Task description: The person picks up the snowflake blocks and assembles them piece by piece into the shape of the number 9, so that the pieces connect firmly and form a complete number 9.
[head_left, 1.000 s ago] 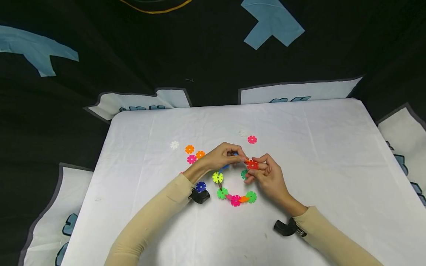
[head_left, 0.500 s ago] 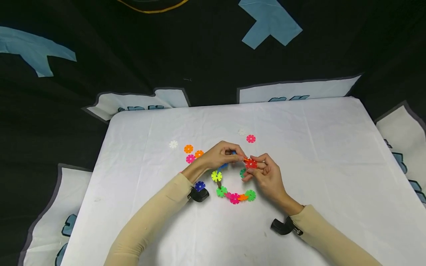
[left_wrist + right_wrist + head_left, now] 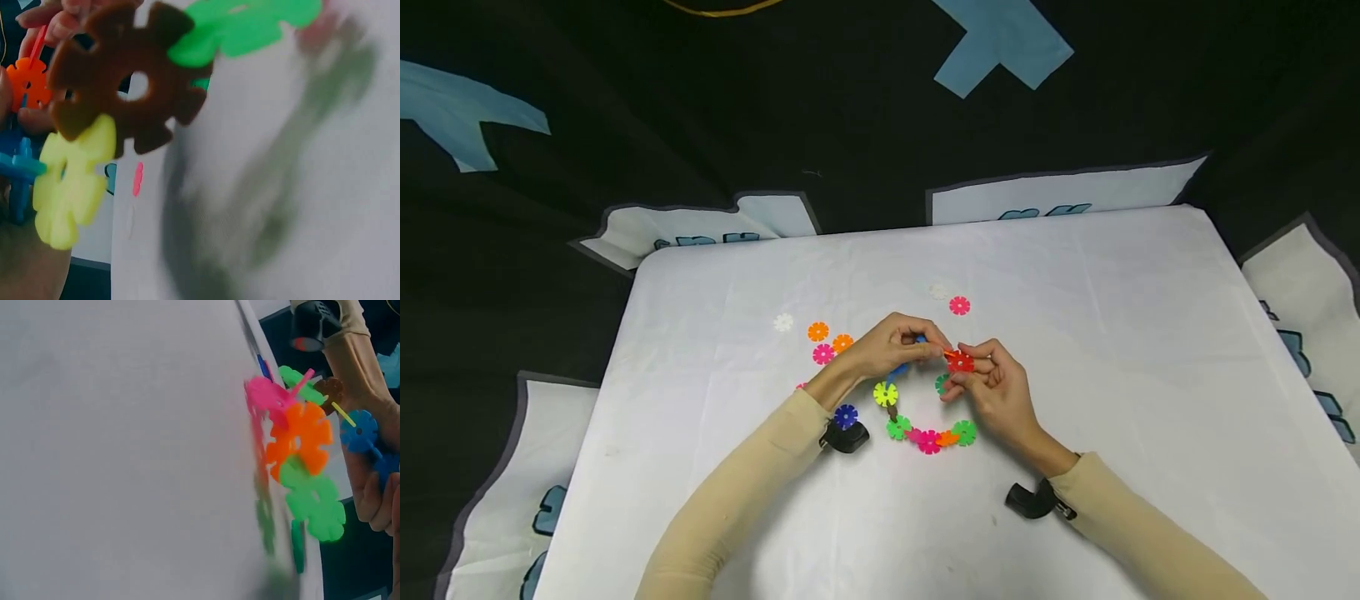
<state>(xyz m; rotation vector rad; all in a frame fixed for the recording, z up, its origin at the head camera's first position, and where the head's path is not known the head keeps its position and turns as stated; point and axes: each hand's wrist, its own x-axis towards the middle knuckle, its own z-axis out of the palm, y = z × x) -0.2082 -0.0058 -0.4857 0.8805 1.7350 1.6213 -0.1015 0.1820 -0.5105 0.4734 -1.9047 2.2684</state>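
A curved chain of slotted plastic flower discs hangs between the hands and the table, with a yellow disc [image 3: 886,394], brown disc [image 3: 94,75], pink disc [image 3: 928,442], orange disc [image 3: 315,428] and green disc [image 3: 964,432] among its links. My left hand [image 3: 891,346] pinches the end near an orange disc [image 3: 28,81], with blue discs [image 3: 22,181] under the fingers. My right hand [image 3: 1003,396] holds a red disc [image 3: 960,361] between thumb and fingers, its edge meeting the orange one. A dark green disc [image 3: 297,547] lies below the right hand.
On the white table [image 3: 1075,292], loose discs lie left of the left hand: a white disc [image 3: 783,322], an orange disc [image 3: 817,332], a pink disc [image 3: 823,354] and a dark blue disc [image 3: 846,417]. Farther back are another pink disc [image 3: 959,305] and a pale disc [image 3: 938,292].
The head view has shifted slightly, so everything sits a little farther left and higher. Both hands keep their grips, with the red disc still against the orange one.
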